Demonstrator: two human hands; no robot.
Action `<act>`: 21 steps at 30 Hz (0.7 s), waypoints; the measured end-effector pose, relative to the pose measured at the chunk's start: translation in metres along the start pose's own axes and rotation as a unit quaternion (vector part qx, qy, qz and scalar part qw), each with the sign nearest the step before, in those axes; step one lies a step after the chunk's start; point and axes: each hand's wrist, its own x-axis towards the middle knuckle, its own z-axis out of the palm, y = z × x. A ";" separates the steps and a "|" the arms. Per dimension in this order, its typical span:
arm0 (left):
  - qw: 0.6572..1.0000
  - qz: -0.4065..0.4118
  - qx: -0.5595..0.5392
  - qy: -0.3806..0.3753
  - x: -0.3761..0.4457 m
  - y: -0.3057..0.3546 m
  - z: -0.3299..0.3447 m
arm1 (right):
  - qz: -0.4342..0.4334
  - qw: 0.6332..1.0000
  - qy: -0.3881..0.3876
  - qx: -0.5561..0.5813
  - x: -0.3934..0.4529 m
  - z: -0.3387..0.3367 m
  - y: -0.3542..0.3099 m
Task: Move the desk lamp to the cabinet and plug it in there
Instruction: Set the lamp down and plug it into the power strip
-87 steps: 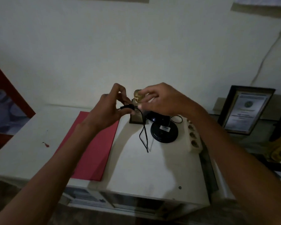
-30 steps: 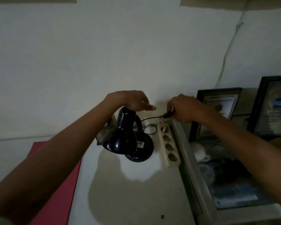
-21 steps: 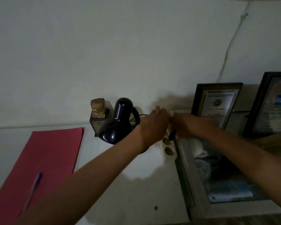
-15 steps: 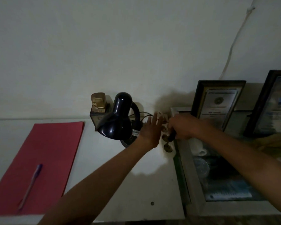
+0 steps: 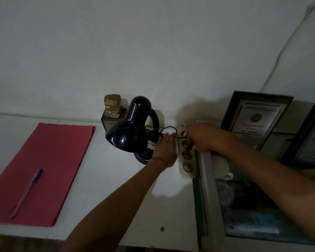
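A black desk lamp (image 5: pixel 130 128) stands unlit on the white cabinet top (image 5: pixel 116 188), its shade tilted down to the left. Its thin black cord (image 5: pixel 168 128) loops from the base toward a white power strip (image 5: pixel 186 160) lying along the cabinet's right edge. My right hand (image 5: pixel 204 137) is shut on the lamp's black plug (image 5: pixel 189 147), which is held at one of the strip's upper sockets. My left hand (image 5: pixel 165 150) lies flat with fingers apart between the lamp base and the strip, against the strip's left side.
A red folder (image 5: pixel 49 170) with a purple pen (image 5: pixel 26 192) lies at the left. A small gold trophy (image 5: pixel 113 111) stands behind the lamp by the wall. Framed certificates (image 5: pixel 256 120) lean at the right above a glass-topped case (image 5: pixel 247 211).
The camera view has shifted slightly. My right hand has brought the plug down onto the strip's sockets, and my left hand has settled flat beside the strip.
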 end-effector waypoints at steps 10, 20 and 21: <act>0.999 0.052 0.001 0.002 0.001 -0.018 0.012 | 0.003 0.997 0.023 -0.067 0.017 0.007 -0.001; 0.970 0.048 -0.187 0.148 0.003 -0.009 -0.016 | 0.017 0.991 0.040 -0.127 0.031 0.015 0.000; 0.964 0.050 -0.188 0.182 0.004 -0.008 -0.016 | 0.015 0.990 0.041 -0.133 0.033 0.017 -0.001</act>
